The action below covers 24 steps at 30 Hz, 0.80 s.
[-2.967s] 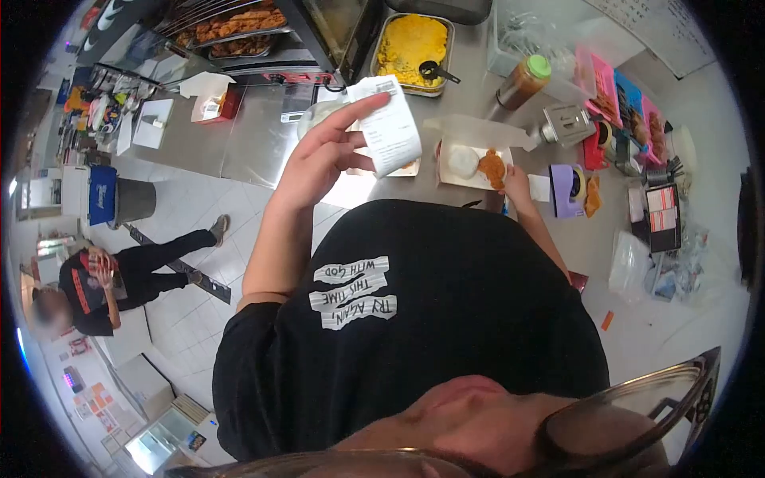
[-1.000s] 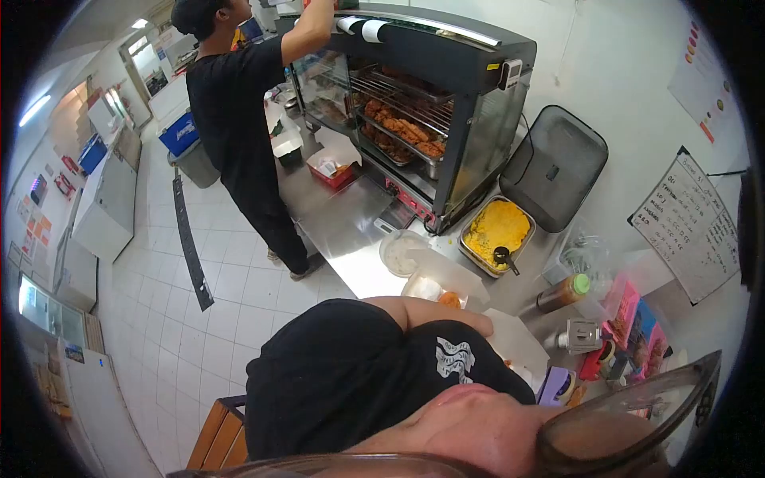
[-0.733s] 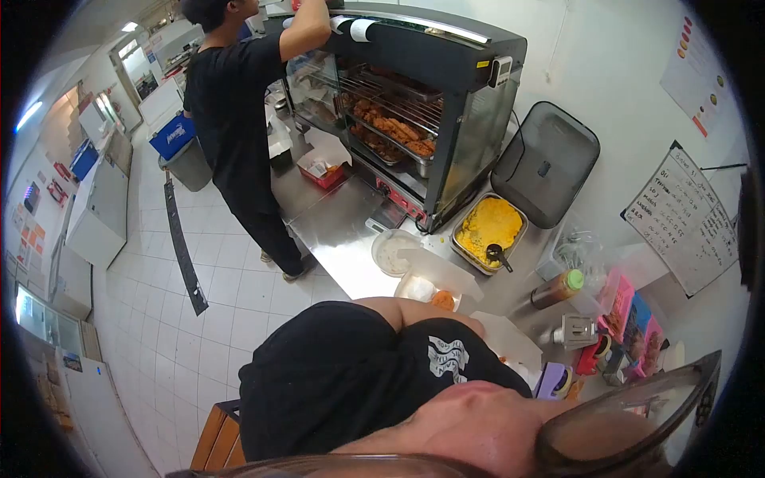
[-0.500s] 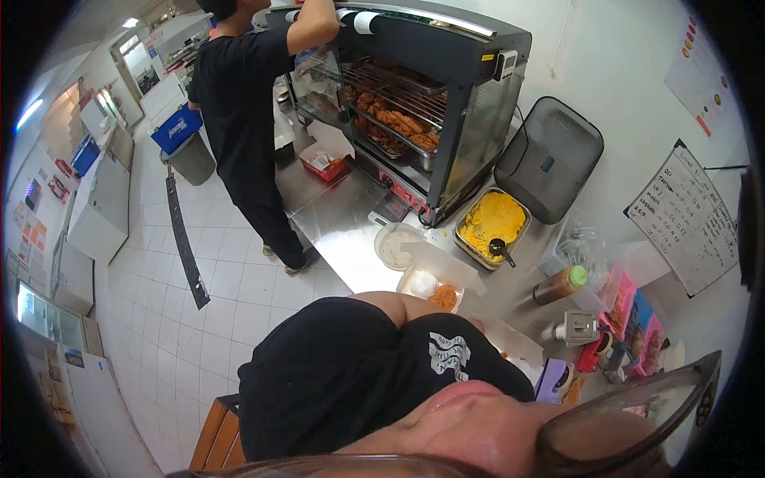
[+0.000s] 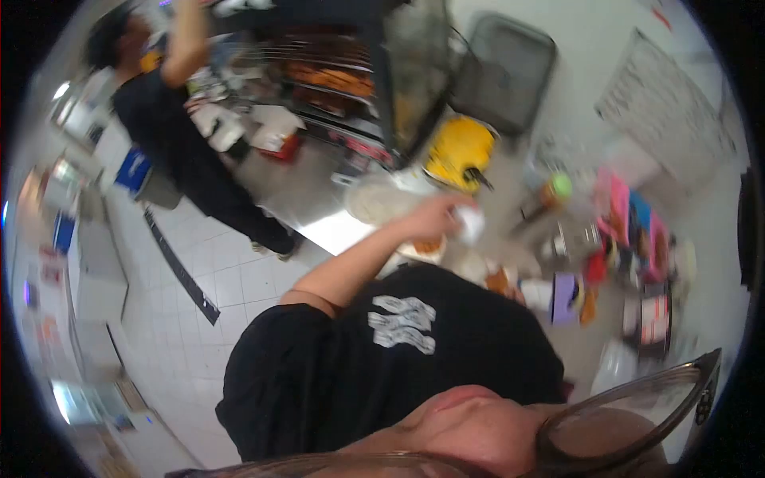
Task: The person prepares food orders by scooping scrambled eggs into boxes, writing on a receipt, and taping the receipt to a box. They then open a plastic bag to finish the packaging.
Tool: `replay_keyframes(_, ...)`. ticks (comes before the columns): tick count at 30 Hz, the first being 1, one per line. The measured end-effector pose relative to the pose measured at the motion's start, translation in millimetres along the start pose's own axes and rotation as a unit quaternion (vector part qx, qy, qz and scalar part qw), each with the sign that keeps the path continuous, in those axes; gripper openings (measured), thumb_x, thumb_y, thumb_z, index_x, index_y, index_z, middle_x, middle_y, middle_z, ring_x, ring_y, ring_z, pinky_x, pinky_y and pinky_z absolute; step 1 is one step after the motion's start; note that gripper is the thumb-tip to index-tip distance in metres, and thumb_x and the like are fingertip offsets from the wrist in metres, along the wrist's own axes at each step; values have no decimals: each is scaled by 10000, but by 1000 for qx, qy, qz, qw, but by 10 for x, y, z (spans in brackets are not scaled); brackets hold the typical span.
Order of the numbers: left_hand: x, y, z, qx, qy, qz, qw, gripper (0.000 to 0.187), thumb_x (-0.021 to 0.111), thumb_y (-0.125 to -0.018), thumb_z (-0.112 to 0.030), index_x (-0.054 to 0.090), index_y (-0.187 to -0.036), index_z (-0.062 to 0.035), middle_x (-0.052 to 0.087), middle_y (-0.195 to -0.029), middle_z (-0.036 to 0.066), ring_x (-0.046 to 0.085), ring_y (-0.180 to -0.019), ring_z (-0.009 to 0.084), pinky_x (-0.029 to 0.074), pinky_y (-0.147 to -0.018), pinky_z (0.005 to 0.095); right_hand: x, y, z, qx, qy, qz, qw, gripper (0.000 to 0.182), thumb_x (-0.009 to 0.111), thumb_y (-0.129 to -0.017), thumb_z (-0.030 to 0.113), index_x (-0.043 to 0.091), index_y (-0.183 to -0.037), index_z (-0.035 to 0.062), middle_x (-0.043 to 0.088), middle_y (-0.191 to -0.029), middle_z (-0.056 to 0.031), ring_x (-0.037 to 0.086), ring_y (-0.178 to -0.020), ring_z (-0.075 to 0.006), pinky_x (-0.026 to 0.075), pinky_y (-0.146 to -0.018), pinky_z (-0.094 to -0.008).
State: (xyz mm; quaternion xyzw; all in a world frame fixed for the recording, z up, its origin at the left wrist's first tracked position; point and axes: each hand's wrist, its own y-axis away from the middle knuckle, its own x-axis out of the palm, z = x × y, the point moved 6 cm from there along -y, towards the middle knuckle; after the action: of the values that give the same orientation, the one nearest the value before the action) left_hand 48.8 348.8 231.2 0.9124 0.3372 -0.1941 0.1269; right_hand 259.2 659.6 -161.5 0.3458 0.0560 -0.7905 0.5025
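Note:
My left hand (image 5: 438, 217) reaches forward, its fingers closed round a small white object (image 5: 470, 225) blurred by motion. Below it is a white box (image 5: 410, 251) with orange-brown food (image 5: 430, 244), partly covered by my hand and forearm. A round, pale container (image 5: 370, 203) lies left of my hand. Just beyond my hand, a metal tray (image 5: 496, 143) holds yellow food (image 5: 458, 151) with a black spoon (image 5: 478, 177) in it. My right hand cannot be made out past my shirt; brown food (image 5: 500, 282) shows near the shirt's edge.
A warming cabinet (image 5: 386, 95) with fried food stands ahead. Another person (image 5: 179, 143) in black is at the left. Right are a green-capped bottle (image 5: 560, 187), purple dispenser (image 5: 566, 299) and pink trays (image 5: 613, 207). A grey lid (image 5: 506, 72) leans on the wall.
My left arm has come into view over the counter, its hand round a white object. The view has shifted, so the cabinet and yellow food appear further left. The other person's arm has moved.

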Motion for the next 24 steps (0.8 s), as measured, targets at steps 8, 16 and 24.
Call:
replay_keyframes(8,-645,408,-590,125,382,-104,910,617,430,-829,58,336,-1435,-10,454,-1367,136,570,-1107,193,501,-900,321,-97,286,774,90,-316,-11,944,456,491,-986,269,424,-1361,18,599,-1065,-138,619,-834,-182,534,-703,-292)
replay_keyframes(16,-732,544,-787,180,351,-50,918,691,343,-759,-64,289,-1443,24,304,-1466,230,559,-1177,307,574,-807,333,-260,494,892,73,-302,-4,951,416,467,-997,305,471,-1300,20,581,-1115,-108,614,-755,-161,531,-677,-297)
replay_keyframes(24,-750,466,-691,182,354,-22,917,701,341,-752,-93,279,-1436,49,270,-1474,242,573,-1152,334,590,-765,324,-568,552,893,55,-190,-90,976,310,513,-977,252,581,-1174,23,623,-982,-73,588,-691,-144,498,-629,-284)
